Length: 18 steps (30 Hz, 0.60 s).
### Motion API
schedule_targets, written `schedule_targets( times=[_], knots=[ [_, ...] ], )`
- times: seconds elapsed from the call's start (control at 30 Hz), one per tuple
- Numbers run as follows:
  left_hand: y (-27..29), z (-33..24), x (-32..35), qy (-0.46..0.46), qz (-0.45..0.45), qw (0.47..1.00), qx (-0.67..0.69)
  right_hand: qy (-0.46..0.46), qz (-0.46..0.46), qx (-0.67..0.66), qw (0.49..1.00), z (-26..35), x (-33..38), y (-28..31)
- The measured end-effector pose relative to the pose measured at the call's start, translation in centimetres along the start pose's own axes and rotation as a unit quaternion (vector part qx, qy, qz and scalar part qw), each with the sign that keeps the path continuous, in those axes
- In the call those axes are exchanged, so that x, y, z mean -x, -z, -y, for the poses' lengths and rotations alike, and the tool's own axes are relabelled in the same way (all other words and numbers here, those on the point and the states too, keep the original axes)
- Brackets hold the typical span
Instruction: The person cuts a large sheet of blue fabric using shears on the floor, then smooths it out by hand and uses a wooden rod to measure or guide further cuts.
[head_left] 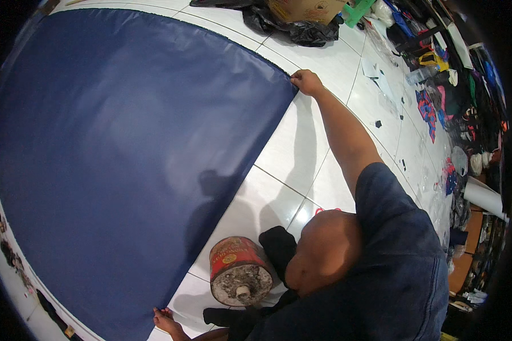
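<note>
A large navy-blue sheet of smooth, slightly shiny material [114, 142] lies spread over the white tiles, with a dark, fuzzy-looking far edge. My right hand [307, 83] is stretched far out and pinches the sheet's corner between thumb and fingers. Down at the lower edge, my left hand [169, 325] holds the near part of the same straight side, its fingertips on the border. Between my arms, close to the sheet's edge, is a red tin [233, 256] whose round end is crusted with grey-white residue and carries a pale knob.
Black plastic [318, 35] and a cardboard box [304, 8] are at the far side. Along the right, a cluttered heap holds cloth pieces [426, 113], a plastic bottle [422, 74] and a white roll [483, 198]. Small dark scraps [378, 124] dot the tiled floor [347, 136].
</note>
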<state>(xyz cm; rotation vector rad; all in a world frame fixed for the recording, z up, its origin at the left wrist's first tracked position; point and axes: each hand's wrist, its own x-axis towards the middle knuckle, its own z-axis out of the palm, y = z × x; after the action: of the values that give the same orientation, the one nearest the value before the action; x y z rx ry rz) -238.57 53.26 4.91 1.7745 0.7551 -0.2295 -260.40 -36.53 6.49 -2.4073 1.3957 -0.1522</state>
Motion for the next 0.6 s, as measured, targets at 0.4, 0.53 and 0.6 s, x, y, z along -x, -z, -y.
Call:
schedule_targets(
  times=[0.4, 0.53, 0.6],
  knots=[
    [-0.3, -0.2, -0.3, 0.002, 0.018, 0.999, 0.033, -0.078, -0.004, -0.050, 0.996, -0.9, 1.3, -0.1],
    [1.7, 0.8, -1.8, -0.013, 0.122, 0.992, 0.030, -0.058, 0.000, -0.022, 0.998, -0.5, 1.5, 0.0],
    [1.6, 0.4, -0.6, 0.014, 0.064, 0.998, -0.019, -0.045, -0.005, 0.007, 0.999, 0.0, 1.7, -0.2]
  ],
)
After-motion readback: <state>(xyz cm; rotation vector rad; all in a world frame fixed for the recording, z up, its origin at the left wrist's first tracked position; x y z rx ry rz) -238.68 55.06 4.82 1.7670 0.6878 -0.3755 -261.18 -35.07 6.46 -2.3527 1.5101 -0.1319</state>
